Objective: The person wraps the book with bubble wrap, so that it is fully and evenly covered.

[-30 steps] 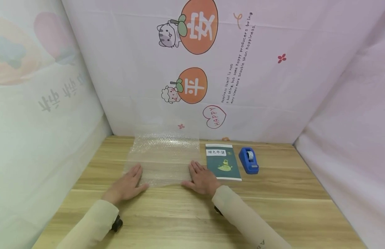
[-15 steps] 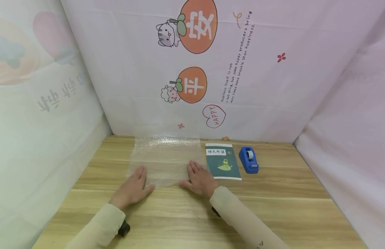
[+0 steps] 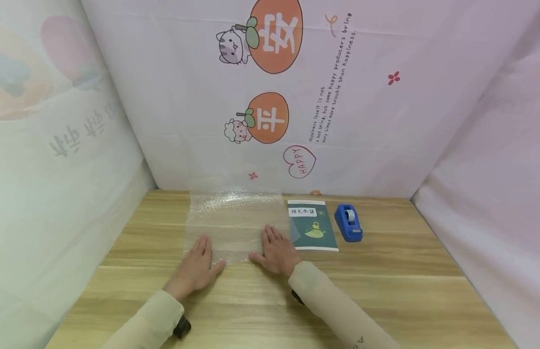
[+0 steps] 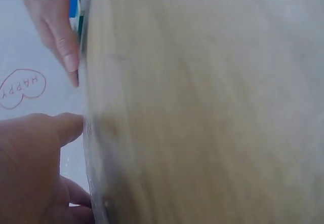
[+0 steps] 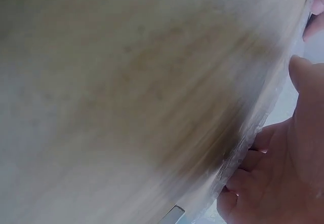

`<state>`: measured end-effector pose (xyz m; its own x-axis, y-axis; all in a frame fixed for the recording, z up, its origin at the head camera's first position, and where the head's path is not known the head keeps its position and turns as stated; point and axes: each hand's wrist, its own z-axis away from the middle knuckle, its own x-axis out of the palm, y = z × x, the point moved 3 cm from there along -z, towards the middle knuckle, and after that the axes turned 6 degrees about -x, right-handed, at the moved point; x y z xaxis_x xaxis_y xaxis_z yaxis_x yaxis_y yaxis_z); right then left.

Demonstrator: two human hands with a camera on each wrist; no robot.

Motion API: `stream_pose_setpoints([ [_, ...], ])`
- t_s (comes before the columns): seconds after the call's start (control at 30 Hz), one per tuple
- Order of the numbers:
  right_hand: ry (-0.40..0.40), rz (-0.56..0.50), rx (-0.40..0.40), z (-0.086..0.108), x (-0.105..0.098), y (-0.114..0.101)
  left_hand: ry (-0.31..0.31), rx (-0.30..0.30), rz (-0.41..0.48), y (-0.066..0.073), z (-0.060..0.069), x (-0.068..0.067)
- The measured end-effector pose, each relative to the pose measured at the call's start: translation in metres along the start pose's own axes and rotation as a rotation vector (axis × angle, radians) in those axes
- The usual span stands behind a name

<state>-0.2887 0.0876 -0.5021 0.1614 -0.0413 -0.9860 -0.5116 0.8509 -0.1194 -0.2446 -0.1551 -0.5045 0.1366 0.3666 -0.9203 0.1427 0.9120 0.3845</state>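
Observation:
A clear sheet of bubble wrap (image 3: 235, 213) lies on the wooden table, its far end reaching the back wall cloth. My left hand (image 3: 195, 266) rests with straight fingers on its near left part, thumb spread to the right. On the near right part lies my right hand (image 3: 277, 251), also flat, with the thumb pointing left. In the left wrist view the left hand (image 4: 35, 163) and right hand (image 4: 53, 29) meet the wrap's surface. The right wrist view shows the right hand (image 5: 283, 168) touching it. A green booklet (image 3: 315, 232) lies just right of the right hand, partly overlapped by the wrap.
A blue tape dispenser (image 3: 348, 223) with a roll of tape stands right of the booklet. Printed cloth walls (image 3: 361, 160) enclose the wooden table (image 3: 383, 291) at the back and both sides.
My left hand has slid to the right, and my right hand has shifted slightly left. The bubble wrap has moved a little to the right, now overlapping the booklet's left edge.

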Motion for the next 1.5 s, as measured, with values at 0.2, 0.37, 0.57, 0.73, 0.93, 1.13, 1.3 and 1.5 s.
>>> stream_pose_setpoints([
  [0.2, -0.008, 0.042, 0.005, 0.000, 0.000, 0.002, -0.047, 0.027, 0.027, -0.003, -0.001, -0.013],
  [0.37, -0.001, 0.050, -0.007, 0.002, -0.001, 0.004, -0.123, 0.082, 0.051, -0.014, -0.005, -0.028],
  [0.57, -0.004, 0.063, -0.032, 0.006, -0.001, 0.006, -0.178, 0.140, 0.062, -0.029, -0.013, -0.039],
  [0.73, -0.020, 0.050, -0.049, 0.012, -0.001, 0.009, -0.180, 0.171, 0.047, -0.038, -0.020, -0.044],
  [0.93, -0.024, 0.053, -0.079, 0.022, -0.002, 0.012, -0.181, 0.211, 0.053, -0.040, -0.024, -0.050],
  [1.13, -0.022, 0.056, -0.123, 0.034, -0.004, 0.014, -0.184, 0.219, 0.050, -0.049, -0.029, -0.048],
  [1.3, -0.040, 0.042, -0.148, 0.040, -0.006, 0.018, -0.203, 0.224, 0.037, -0.051, -0.031, -0.044],
  [1.5, -0.068, 0.069, -0.159, 0.040, -0.008, 0.027, -0.251, 0.210, 0.059, -0.047, -0.029, -0.040],
])
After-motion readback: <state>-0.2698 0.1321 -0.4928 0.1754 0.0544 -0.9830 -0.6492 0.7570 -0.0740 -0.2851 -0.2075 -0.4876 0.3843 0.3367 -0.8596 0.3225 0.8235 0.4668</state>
